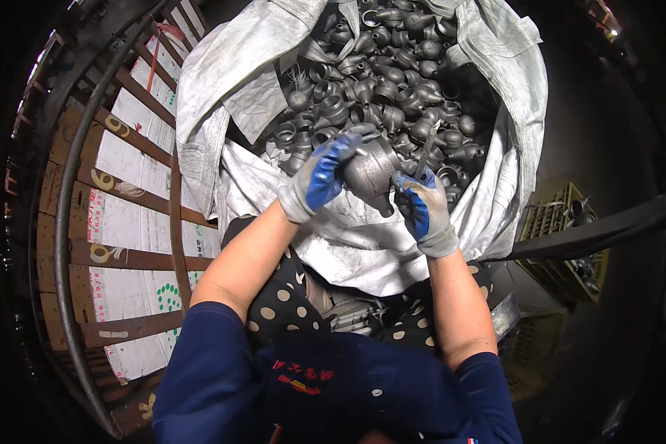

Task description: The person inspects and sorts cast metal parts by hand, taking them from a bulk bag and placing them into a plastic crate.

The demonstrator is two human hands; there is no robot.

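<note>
My left hand (323, 172), in a grey glove with a blue coated palm, is closed on the rim side of a bulb-shaped grey metal casting (368, 176). The casting is tilted, its narrow spout pointing down and a little right. A thin seam line runs over its rounded body. Wearing a matching glove, my right hand (424, 206) sits just right of the spout. Its fingers are wrapped round a long, narrow, dark bar-like tool (426, 153), probably a file, that sticks up past the thumb. Whether the tool touches the casting I cannot tell.
A large white woven bulk bag (233, 70) stands open in front, heaped with similar grey castings (392, 78). Left is a rusty metal-barred cage (118, 255) with white boxes behind it. Yellow plastic crates (559, 222) holding castings stand at the right, near a dark bar (599, 228).
</note>
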